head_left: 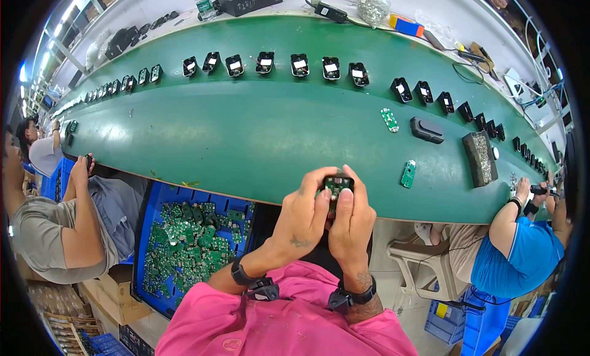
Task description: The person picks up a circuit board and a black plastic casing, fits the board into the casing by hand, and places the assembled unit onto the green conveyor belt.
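Both hands meet at the near edge of the green worktable, around a small black plastic housing with a green circuit board [337, 184] in it. My left hand [303, 209] grips its left side, and my right hand [353, 216] its right side. Both thumbs press on the board's face; the lower end of the housing is partly hidden by them. Right of my hands a loose green circuit board [409, 174] lies flat. Farther off lie a second board [389, 120] and a closed black case [426, 130].
A dark block with a speckled top [480, 159] stands at the right. Across the table [215, 131] runs a row of black housings [299, 65]. A blue bin [153, 233] of circuit boards sits below the edge at left. Co-workers sit on both sides, one in a blue shirt [519, 257].
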A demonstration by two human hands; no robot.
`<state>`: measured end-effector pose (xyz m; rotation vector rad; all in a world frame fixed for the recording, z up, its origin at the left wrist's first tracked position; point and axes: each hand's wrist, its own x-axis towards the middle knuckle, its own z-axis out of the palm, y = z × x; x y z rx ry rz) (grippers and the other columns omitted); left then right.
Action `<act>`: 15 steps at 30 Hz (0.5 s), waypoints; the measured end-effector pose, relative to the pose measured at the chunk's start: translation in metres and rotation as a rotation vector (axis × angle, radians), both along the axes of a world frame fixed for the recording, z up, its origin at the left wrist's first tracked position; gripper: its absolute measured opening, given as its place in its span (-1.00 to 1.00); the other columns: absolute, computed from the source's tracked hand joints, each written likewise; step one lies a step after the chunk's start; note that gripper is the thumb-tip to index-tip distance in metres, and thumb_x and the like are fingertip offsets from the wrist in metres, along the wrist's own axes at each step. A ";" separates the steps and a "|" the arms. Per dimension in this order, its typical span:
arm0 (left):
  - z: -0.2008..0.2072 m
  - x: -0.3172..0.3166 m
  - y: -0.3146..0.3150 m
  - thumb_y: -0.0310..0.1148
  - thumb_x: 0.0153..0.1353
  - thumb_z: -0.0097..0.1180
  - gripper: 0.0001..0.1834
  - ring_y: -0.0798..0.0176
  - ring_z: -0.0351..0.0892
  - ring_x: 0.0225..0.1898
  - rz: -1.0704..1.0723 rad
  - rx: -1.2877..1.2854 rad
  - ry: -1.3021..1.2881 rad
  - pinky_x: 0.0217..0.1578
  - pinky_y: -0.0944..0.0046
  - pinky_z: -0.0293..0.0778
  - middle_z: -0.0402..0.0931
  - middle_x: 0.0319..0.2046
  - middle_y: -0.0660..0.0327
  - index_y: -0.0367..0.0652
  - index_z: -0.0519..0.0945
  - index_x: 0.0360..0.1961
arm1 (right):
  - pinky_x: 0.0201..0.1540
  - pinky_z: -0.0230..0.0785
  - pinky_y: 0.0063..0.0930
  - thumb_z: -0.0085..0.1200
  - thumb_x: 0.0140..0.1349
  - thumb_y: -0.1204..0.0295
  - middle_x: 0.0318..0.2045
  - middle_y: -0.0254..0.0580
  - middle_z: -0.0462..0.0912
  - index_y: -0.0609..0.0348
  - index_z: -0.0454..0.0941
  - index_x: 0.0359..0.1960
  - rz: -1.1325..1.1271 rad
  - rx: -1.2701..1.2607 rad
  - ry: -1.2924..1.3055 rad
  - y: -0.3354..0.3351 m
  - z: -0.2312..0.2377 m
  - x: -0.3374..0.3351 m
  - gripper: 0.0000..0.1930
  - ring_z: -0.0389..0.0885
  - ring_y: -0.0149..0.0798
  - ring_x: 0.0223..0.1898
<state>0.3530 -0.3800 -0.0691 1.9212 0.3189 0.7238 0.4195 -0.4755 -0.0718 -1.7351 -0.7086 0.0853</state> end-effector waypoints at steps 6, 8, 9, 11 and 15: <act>-0.004 0.004 -0.007 -0.45 0.42 -0.10 -0.67 -0.25 0.65 -0.19 0.080 0.112 -0.084 -0.20 0.03 0.56 0.60 -0.14 -0.17 -0.28 0.41 0.16 | -0.39 0.46 -0.41 -0.11 0.46 0.41 -0.42 -0.12 0.65 0.34 0.49 0.21 0.016 0.212 -0.049 0.008 -0.018 0.008 -0.62 0.62 -0.26 -0.51; -0.011 0.004 -0.002 -0.45 0.42 -0.10 -0.68 -0.25 0.66 -0.22 0.142 0.184 -0.097 -0.21 0.02 0.56 0.60 -0.17 -0.16 -0.28 0.42 0.15 | -0.38 0.46 -0.43 -0.08 0.46 0.38 -0.41 -0.14 0.66 0.31 0.52 0.19 -0.022 0.198 -0.035 0.023 -0.032 0.016 -0.63 0.60 -0.28 -0.51; -0.013 0.007 0.007 -0.44 0.42 -0.10 -0.68 -0.27 0.65 -0.24 0.133 0.099 -0.022 -0.22 0.00 0.56 0.61 -0.21 -0.15 -0.28 0.42 0.14 | -0.37 0.45 -0.40 -0.08 0.46 0.33 -0.41 -0.13 0.66 0.29 0.54 0.17 -0.011 0.178 0.010 0.030 -0.034 0.019 -0.63 0.58 -0.28 -0.50; -0.019 0.014 0.028 -0.42 0.43 -0.13 -0.70 -0.14 0.68 -0.38 0.161 0.110 0.000 -0.37 0.06 0.58 0.64 -0.35 -0.07 -0.26 0.42 0.12 | -0.38 0.45 -0.39 -0.09 0.47 0.31 -0.41 -0.13 0.66 0.30 0.54 0.17 0.018 0.111 -0.003 0.046 -0.036 0.024 -0.61 0.56 -0.30 -0.50; -0.017 0.019 0.078 -0.39 0.45 -0.13 -0.73 0.30 0.59 -0.62 -0.006 -0.891 0.114 -0.63 0.40 0.53 0.57 -0.45 0.13 -0.25 0.40 0.09 | -0.40 0.42 -0.37 -0.08 0.47 0.25 -0.46 -0.05 0.63 0.33 0.48 0.21 0.179 0.035 0.203 0.062 -0.027 0.036 -0.56 0.52 -0.35 -0.53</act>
